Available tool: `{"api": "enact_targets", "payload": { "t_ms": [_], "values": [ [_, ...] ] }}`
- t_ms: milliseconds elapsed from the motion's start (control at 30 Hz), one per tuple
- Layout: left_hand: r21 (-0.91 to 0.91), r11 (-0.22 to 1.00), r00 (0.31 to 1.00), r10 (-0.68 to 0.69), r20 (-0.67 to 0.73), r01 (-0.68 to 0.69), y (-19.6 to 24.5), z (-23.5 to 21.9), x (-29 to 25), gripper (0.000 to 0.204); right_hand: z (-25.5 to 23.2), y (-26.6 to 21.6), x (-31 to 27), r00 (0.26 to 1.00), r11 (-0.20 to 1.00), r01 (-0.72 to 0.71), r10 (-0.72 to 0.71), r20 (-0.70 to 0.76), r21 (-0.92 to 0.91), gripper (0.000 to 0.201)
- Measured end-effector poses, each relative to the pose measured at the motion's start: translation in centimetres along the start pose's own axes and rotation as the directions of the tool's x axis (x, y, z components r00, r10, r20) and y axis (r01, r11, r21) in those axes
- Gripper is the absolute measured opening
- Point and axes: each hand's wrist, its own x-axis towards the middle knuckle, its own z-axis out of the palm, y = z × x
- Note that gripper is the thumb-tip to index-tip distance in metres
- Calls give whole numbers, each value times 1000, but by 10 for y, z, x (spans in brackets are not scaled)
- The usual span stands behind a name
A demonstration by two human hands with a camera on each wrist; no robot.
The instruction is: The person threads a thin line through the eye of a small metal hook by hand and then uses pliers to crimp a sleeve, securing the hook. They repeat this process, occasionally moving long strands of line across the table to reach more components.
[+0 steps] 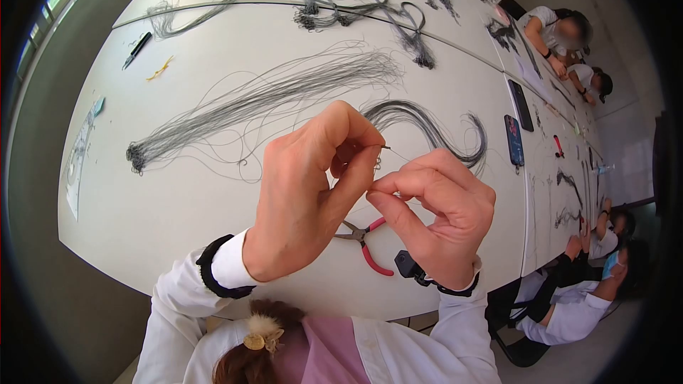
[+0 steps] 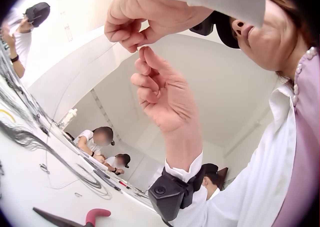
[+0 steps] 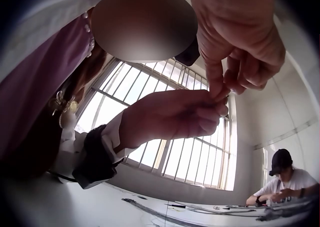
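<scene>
In front of my chest, my left hand (image 1: 299, 195) pinches a thin dark metal piece (image 1: 385, 147), its end poking out past the fingertips. A small wire-like loop (image 1: 378, 162) hangs just below it. Close by, my right hand (image 1: 445, 210) pinches a fine thread (image 1: 371, 188) between thumb and forefinger, its other fingers curled. Both sets of fingertips nearly meet, also in the left wrist view, where the right hand (image 2: 167, 94) is below. Under the hands lie red-handled pliers (image 1: 376, 262). Fingers hide most of the piece.
A long bundle of grey strands (image 1: 249, 96) with small hook-like ends lies beyond the hands, beside a curved bundle (image 1: 420, 115). More bundles (image 1: 334, 11) lie at the back. A black pen (image 1: 137, 50) is at left, phones (image 1: 514, 140) at right. Other people (image 1: 558, 32) sit along the right.
</scene>
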Motion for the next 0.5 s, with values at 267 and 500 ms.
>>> {"api": "enact_targets", "payload": {
  "t_ms": [267,500],
  "values": [
    [-382,909,964,-230,-131,165,-18,-13,17,7,3,-14,-16,916,936,351,-348,200,22,22],
    [-646,742,918,-363,-159,181,-37,-34,27,10,6,-32,-37,687,824,516,-561,462,234,22]
  ]
}}
